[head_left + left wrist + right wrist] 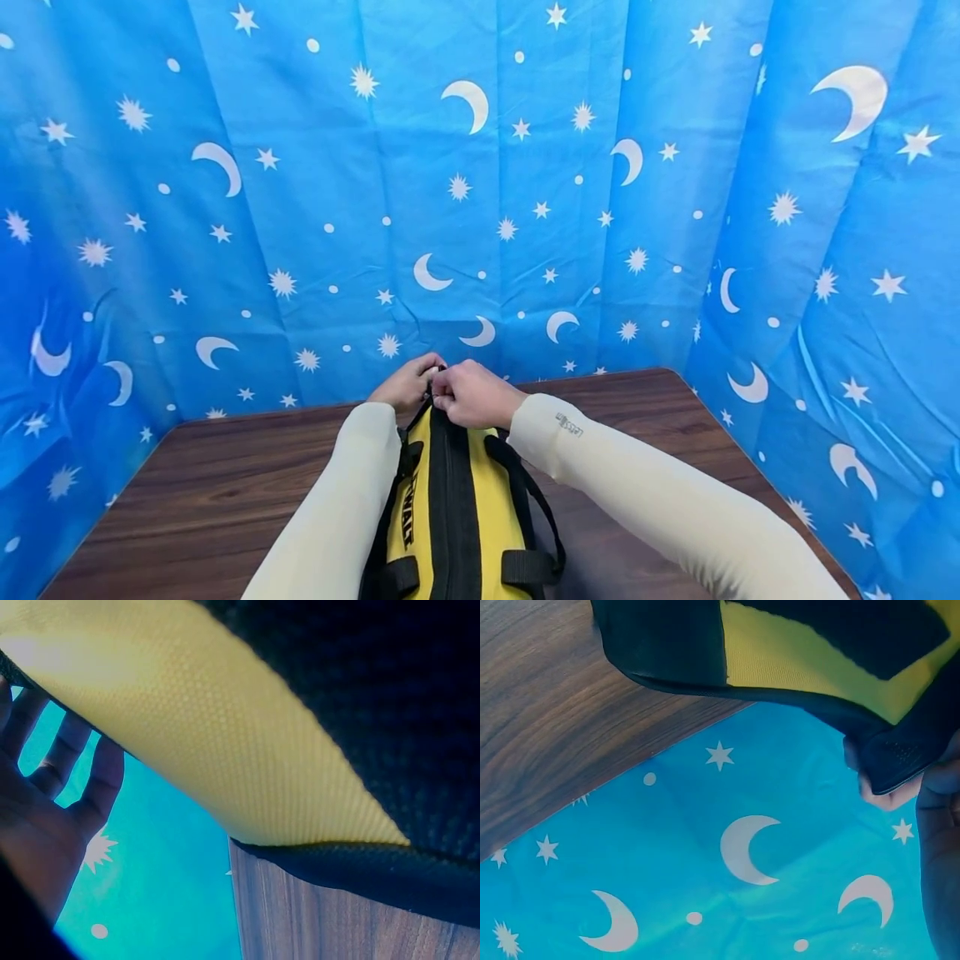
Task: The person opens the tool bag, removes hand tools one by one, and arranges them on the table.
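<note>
A yellow and black tool bag (pixel 491 500) points away from me at the front middle of the table, with a black zipper strip (pixel 453 517) along its top. At its raised far end, my left hand (pixel 405 386) holds the black tip. The left wrist view shows that hand's fingers (pixel 103 776) reaching behind the bag's edge. Close beside it, my right hand (pixel 476 396) pinches the same end, where the zipper strip runs out; what lies between its fingertips is hidden. In the right wrist view the black end corner (pixel 900 754) is at the fingers of both hands.
Black webbing handles (pixel 553 521) hang at the bag's sides. The bag stands on a dark wood-grain table (pixel 247 475). A blue curtain (pixel 337 167) with white moons and stars surrounds the table's back and sides.
</note>
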Action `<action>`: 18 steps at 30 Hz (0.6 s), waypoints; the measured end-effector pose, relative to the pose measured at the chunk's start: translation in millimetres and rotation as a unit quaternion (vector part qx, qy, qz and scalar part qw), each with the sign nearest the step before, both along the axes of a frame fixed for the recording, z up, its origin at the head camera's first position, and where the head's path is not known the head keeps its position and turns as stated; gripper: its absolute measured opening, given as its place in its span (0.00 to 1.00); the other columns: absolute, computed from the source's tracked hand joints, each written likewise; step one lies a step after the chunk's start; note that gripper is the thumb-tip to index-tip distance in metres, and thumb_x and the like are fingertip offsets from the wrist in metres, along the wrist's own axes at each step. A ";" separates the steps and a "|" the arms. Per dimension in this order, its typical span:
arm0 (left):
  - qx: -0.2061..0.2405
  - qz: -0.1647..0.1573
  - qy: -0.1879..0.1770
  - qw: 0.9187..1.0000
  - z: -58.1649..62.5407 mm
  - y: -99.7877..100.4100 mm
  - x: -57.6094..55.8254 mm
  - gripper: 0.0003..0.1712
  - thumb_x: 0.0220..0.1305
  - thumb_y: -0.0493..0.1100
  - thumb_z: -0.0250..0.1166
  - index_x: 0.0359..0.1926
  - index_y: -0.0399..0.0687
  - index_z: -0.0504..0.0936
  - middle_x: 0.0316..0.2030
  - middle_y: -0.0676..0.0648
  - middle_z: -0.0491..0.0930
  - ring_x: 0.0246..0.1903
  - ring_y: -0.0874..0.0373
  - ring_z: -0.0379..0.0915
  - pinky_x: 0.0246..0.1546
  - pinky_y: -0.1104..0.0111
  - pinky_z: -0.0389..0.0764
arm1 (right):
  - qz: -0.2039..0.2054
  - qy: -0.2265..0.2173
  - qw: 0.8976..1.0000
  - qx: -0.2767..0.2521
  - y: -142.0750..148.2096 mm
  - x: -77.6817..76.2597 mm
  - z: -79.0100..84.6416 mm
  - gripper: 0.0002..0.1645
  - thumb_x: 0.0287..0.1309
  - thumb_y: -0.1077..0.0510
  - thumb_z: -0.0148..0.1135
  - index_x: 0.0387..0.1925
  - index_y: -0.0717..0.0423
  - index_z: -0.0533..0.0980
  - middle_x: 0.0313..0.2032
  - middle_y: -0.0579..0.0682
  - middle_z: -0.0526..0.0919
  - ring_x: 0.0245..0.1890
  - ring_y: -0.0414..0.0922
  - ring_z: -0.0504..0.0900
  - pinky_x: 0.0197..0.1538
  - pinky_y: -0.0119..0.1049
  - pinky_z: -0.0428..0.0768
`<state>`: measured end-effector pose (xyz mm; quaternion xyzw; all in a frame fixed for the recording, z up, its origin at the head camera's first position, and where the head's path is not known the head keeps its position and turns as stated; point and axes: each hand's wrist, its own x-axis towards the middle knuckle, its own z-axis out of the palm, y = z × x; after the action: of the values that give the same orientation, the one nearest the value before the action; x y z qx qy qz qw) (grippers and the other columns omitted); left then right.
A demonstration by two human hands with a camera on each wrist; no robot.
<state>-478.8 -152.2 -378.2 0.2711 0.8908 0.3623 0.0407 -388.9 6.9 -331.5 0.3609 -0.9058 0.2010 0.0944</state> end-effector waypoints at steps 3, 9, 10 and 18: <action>-0.004 -0.004 -0.008 1.000 0.1 0.7 -1.1 0.12 0.66 0.40 0.37 0.35 0.48 0.69 0.28 0.45 0.68 0.28 0.50 0.66 0.25 0.66 0.66 | 0.015 -0.003 1.000 0.000 3.8 6.3 -0.4 0.08 0.54 0.60 0.51 0.25 0.54 0.76 0.18 0.40 0.72 0.17 0.34 0.69 0.21 0.25 0.67; -0.017 0.007 -0.018 1.000 -2.5 -0.7 -4.7 0.12 0.66 0.41 0.37 0.36 0.50 0.69 0.26 0.44 0.66 0.23 0.52 0.64 0.22 0.67 0.65 | 0.042 0.007 0.999 0.005 8.9 20.1 -2.3 0.07 0.55 0.58 0.51 0.27 0.52 0.76 0.20 0.37 0.72 0.19 0.32 0.69 0.33 0.30 0.69; -0.017 0.010 -0.022 1.000 -2.9 -0.8 -5.1 0.12 0.66 0.42 0.37 0.36 0.51 0.69 0.26 0.44 0.66 0.22 0.52 0.63 0.21 0.67 0.65 | 0.050 0.008 0.999 0.005 9.8 23.1 -2.7 0.07 0.55 0.58 0.51 0.27 0.52 0.76 0.20 0.37 0.72 0.19 0.32 0.69 0.34 0.30 0.69; -0.008 0.029 -0.048 0.998 -0.5 1.2 -1.6 0.12 0.66 0.42 0.37 0.37 0.50 0.69 0.30 0.39 0.67 0.18 0.52 0.60 0.20 0.66 0.64 | 0.111 0.007 0.994 -0.004 16.4 48.2 -6.7 0.07 0.56 0.57 0.50 0.26 0.49 0.74 0.18 0.37 0.70 0.16 0.29 0.67 0.21 0.21 0.66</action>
<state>-480.4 -151.1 -378.7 0.2271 0.8983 0.3685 0.0755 -340.6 23.3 -338.2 0.4605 -0.8584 0.2114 0.0794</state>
